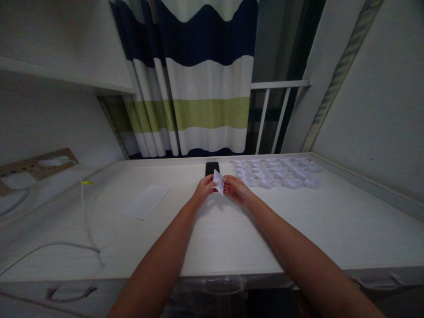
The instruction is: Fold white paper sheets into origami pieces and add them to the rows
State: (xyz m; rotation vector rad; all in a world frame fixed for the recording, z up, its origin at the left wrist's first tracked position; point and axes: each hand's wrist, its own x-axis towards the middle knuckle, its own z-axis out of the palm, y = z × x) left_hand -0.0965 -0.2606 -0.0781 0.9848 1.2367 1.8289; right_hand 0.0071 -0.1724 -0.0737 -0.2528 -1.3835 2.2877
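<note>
A small white folded paper piece (218, 182) with pointed corners is held up between my two hands, above the middle of the desk. My left hand (203, 191) pinches its left side. On the other side, the fingers of my right hand (237, 189) are closed on its right edge; some fingertips are hidden behind the paper. Just behind the hands lies a black phone-like object (212, 168), partly covered by them. To the right, several similar folded paper pieces (265, 182) lie in rows on the desk.
White paper sheets (146, 202) lie flat on the left of the white desk (225, 238). A pale cable (66, 244) runs across the left side from a power strip (39, 168). A striped curtain (212, 79) and a white railing (280, 85) stand behind.
</note>
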